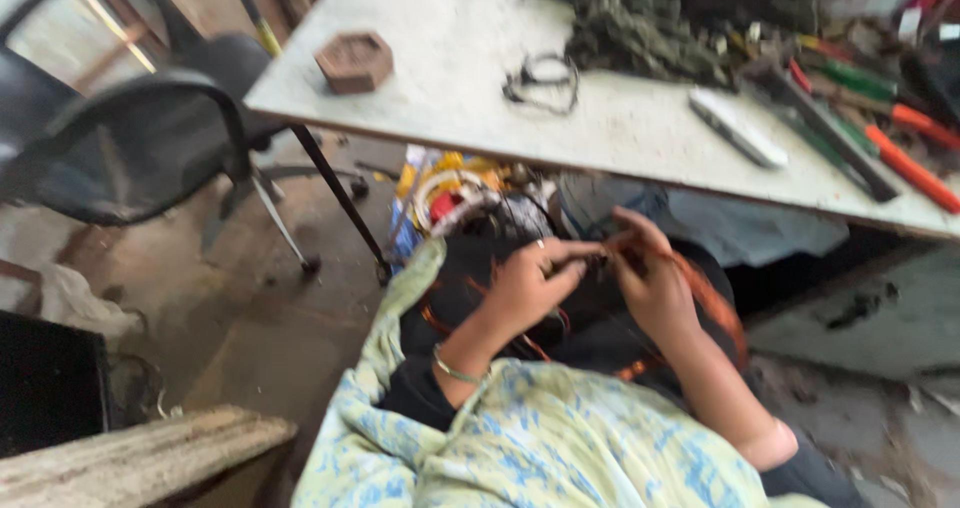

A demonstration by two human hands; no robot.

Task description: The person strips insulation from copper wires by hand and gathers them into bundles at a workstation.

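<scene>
Below the counter (pixel 450 78) edge, on the lap: 1 dark round part wound with copper wire (pixel 715 303). Left hand (pixel 525 288), fingers pinched on a strand. Right hand (pixel 650 283), fingers closed on the same wire, just beside the left. Winding looks partway: loose orange loops hang around both wrists, untidy. Blur hides finer detail. Tools (pixel 860 118) lie untouched on the counter's right.

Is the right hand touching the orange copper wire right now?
Touching. The head view shows the right hand with the thin orange copper wire looping over the back of it and running to its fingertips, with no gap, though the picture is blurred.
</scene>
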